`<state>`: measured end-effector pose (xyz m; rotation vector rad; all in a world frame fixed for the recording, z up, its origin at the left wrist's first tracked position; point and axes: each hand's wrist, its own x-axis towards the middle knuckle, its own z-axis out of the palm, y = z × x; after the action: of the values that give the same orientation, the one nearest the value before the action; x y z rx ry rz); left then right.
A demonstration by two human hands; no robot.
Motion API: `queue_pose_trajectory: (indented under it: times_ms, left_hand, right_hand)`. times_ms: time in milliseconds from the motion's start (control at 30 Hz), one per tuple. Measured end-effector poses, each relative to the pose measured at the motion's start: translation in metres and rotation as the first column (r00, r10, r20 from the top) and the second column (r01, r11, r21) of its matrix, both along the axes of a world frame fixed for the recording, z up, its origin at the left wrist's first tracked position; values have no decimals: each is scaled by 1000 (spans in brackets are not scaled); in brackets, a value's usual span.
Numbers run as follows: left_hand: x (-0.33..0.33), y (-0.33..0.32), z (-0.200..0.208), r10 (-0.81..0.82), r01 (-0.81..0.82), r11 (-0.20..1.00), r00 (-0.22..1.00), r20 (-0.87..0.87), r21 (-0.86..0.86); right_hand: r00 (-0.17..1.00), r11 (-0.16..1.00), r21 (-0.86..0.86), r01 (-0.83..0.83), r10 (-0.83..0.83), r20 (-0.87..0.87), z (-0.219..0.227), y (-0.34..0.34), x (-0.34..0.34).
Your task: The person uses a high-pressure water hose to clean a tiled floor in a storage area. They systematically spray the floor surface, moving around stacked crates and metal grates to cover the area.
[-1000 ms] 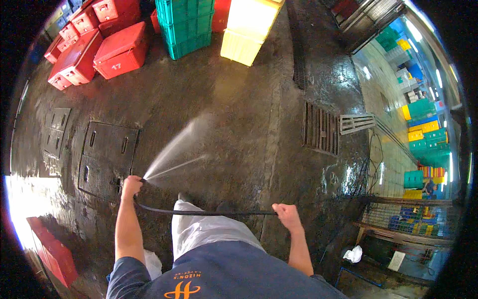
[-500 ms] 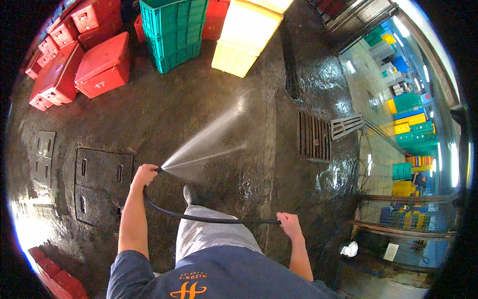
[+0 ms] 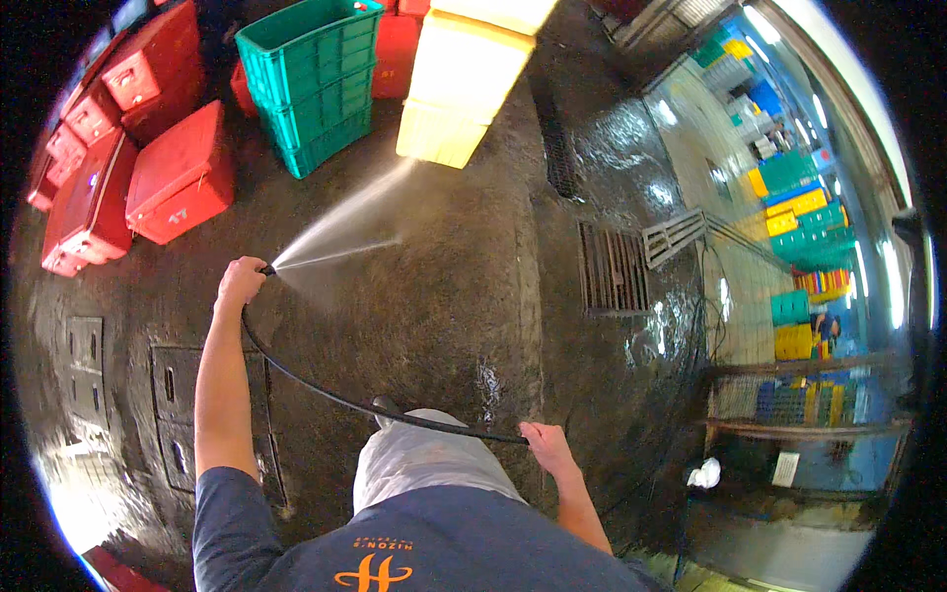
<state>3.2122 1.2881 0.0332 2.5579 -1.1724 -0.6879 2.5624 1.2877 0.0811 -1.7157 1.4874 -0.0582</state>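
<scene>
My left hand (image 3: 240, 282) is closed around the black nozzle (image 3: 267, 269) at the end of a hose, arm stretched out ahead. White water (image 3: 340, 219) sprays from it toward the foot of the yellow crate stack (image 3: 443, 132), with a thinner jet to its right. The black hose (image 3: 335, 397) sags from the nozzle across the front of my legs. At the right, my right hand (image 3: 548, 446) grips the hose, fingers wrapped round it. Wet dark concrete floor (image 3: 424, 316) lies under the spray.
Green stacked crates (image 3: 321, 138) and red lidded boxes (image 3: 182, 184) stand ahead and to the left. A floor grate (image 3: 614, 268) and a narrow drain (image 3: 560, 163) lie to the right. Metal floor covers (image 3: 202, 380) are at the left. A mesh-sided stand (image 3: 779, 395) is at the right.
My left hand has moved forward and left with the nozzle. The spray has swung left, reaching the base of the yellow stack. My right hand has shifted slightly left, still on the hose.
</scene>
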Motion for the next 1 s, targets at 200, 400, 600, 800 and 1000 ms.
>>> queue_pose_trajectory:
  times_ms: [200,400,600,800,1000]
  left_hand:
    - [-27,-56,-11,-66,68,998,990,-125,13]
    - [-83,-54,-57,-89,83,996,943,-320,-35]
    - [-178,-17,-121,21,35,994,858,-514,100]
    - [-285,-36,-163,179,0,972,649,-739,235]
    - [-345,-116,-161,194,-74,978,655,-731,193]
  right_hand:
    - [989,989,28,147,-147,-8,11,6,-11]
    - [951,947,-86,309,-309,11,15,-13,-55]
    - [920,898,-200,391,-390,48,20,-72,-110]
    - [890,850,-264,456,-427,163,44,-125,-159]
    - [842,812,-228,538,-528,105,64,-150,-207]
